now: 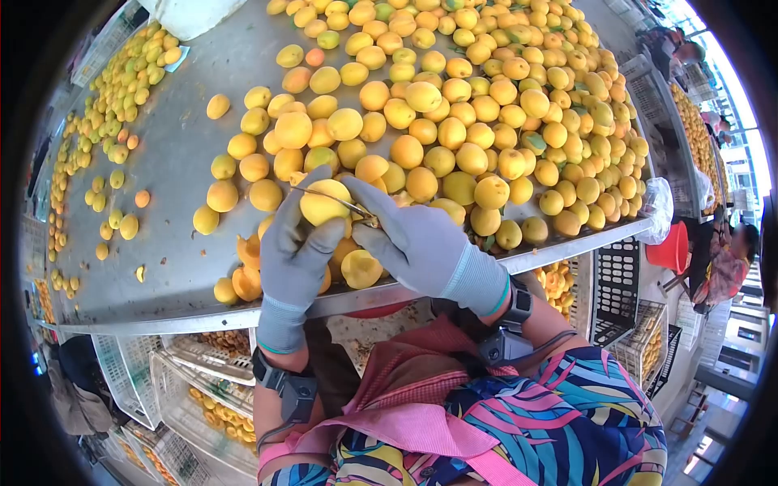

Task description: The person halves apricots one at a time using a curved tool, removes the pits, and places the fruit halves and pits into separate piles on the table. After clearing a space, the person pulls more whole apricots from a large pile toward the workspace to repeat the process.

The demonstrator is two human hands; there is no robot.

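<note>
My left hand (pixel 293 251), in a grey glove, grips a whole yellow apricot (pixel 322 204) above the near edge of the metal table (pixel 174 170). In my right hand (pixel 413 243), also in a grey glove, is a thin knife (pixel 340 199) whose blade lies across the top of that apricot. Cut apricot halves (pixel 361 267) lie under and beside my hands at the table's edge. A large heap of whole apricots (pixel 486 97) covers the table's far and right part.
White plastic crates (pixel 203 381) with fruit stand under the table's edge. More apricots (pixel 113 97) lie scattered at the far left. A red bucket (pixel 673 247) and another person (pixel 729 259) are at the right, by another fruit table (pixel 697 121).
</note>
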